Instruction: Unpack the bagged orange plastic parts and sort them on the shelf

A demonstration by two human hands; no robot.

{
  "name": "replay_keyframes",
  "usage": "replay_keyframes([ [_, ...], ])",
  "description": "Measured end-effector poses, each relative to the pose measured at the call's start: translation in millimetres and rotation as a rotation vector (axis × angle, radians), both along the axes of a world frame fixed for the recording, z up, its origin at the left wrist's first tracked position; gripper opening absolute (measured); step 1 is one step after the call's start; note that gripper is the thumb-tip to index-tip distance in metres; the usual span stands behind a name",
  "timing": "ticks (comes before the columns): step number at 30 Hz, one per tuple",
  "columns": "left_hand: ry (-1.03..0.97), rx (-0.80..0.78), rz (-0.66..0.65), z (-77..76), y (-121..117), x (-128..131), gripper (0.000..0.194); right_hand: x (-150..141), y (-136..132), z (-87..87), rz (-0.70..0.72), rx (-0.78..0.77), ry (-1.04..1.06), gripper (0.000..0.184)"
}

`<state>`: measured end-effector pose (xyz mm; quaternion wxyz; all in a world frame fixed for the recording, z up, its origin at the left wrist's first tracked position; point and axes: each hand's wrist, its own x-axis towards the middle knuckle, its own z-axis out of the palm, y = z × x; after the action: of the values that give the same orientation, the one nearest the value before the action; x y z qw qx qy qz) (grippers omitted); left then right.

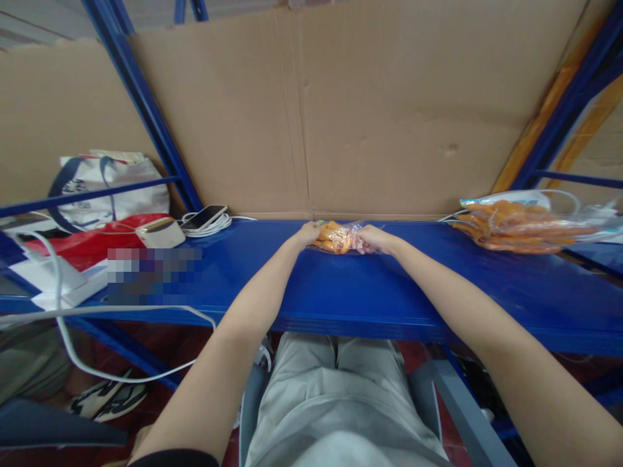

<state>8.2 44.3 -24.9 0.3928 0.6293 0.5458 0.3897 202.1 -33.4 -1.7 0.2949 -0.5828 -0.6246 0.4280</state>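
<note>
A clear plastic bag of orange pieces (335, 237) lies on the blue shelf in front of me, close to the cardboard wall. My left hand (307, 234) is closed on the bag's left end. At the right end my right hand (372, 239) grips the bag, its fingers curled around crumpled, shiny plastic. What exactly the orange pieces are is too small to make out. Both arms reach straight forward over the shelf.
On the right lies a larger clear bag of similar orange pieces (520, 227). A phone (207, 218) rests on a coiled white cable at left, near a white bag (117, 188) and a red bag (97, 243). Blue metal posts (150, 110) frame the cardboard (379, 110).
</note>
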Motion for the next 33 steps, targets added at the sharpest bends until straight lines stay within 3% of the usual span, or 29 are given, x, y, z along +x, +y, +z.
replay_keyframes([
  [5,-0.175,-0.150,-0.129,6.7,-10.2,1.0,0.017,8.9,2.7,2.9,0.063,-0.144,0.149,0.027],
  [9,-0.212,-0.158,-0.111,10.7,-15.9,2.0,0.019,21.2,4.3,11.5,0.145,-0.207,0.190,0.019],
  [15,-0.185,-0.118,-0.074,13.3,-19.9,6.8,0.019,36.8,-3.4,36.7,0.242,-0.161,0.266,0.049],
  [17,-0.158,-0.094,-0.056,13.9,-20.8,6.6,0.021,34.4,-7.0,39.3,0.248,-0.155,0.261,0.052],
  [22,0.047,0.065,-0.045,14.3,-18.7,0.6,0.036,18.8,-10.4,31.4,0.101,0.022,0.202,0.013],
  [27,0.461,0.369,-0.105,19.3,-16.7,-6.3,0.022,20.6,-8.3,29.3,-0.058,0.151,0.113,0.011],
  [33,0.503,0.433,-0.194,24.5,-23.8,-1.7,0.024,27.1,2.9,21.7,-0.255,0.372,-0.026,0.012],
])
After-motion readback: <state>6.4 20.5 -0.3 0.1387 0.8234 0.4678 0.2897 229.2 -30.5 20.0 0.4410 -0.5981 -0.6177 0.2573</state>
